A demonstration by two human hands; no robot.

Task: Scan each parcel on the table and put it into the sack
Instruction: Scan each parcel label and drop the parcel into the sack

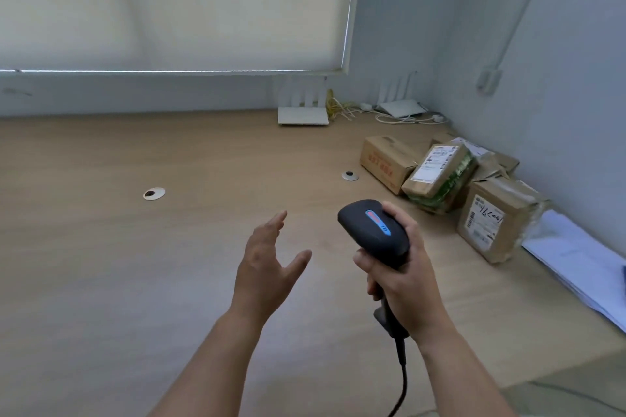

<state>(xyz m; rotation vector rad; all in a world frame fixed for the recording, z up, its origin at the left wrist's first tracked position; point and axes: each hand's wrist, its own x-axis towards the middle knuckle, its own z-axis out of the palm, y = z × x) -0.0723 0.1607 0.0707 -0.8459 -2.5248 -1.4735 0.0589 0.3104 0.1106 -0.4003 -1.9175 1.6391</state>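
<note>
I have my right hand (pixel 403 284) clamped on the scanner (pixel 374 230), left hand (pixel 267 264) spread empty, and several parcels (pixel 440 176) unscanned near the table's (pixel 135 247) far right corner; no sack visible.

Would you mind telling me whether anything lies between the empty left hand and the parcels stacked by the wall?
Only the right hand, gripping the scanner, sits partly between the left hand and the parcels; the table there is otherwise bare.

Surface: wooden table (pixel 135 264) | On it: cardboard parcels (pixel 440 176), white mailer (pixel 576 257), two routers (pixel 303 115), cables (pixel 399 117)
</note>
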